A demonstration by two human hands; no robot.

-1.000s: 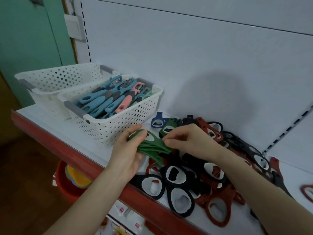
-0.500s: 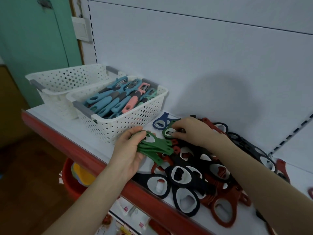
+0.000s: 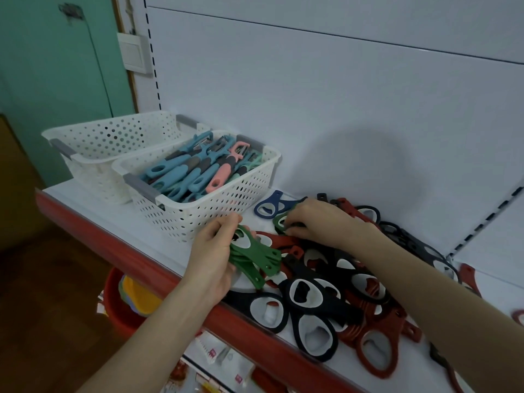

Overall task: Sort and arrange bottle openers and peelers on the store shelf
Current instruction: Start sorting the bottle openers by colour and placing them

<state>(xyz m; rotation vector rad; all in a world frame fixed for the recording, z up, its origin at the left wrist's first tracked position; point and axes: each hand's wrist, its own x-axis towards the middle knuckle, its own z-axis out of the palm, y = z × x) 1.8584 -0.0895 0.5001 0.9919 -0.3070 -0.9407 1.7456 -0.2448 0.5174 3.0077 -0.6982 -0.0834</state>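
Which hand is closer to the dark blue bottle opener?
The right hand. It sits just right of the dark blue opener, gripping a lone green opener beside it. The left hand is farther, near the shelf edge, holding the green stack.

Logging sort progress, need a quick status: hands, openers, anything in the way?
Left hand holds green opener stack. Right hand pinches loose green opener beside blue opener. Black and red openers heaped under the right forearm.

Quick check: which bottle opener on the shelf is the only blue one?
The navy bottle opener lying between the basket of peelers and the right hand. Every other opener is green, black or red.
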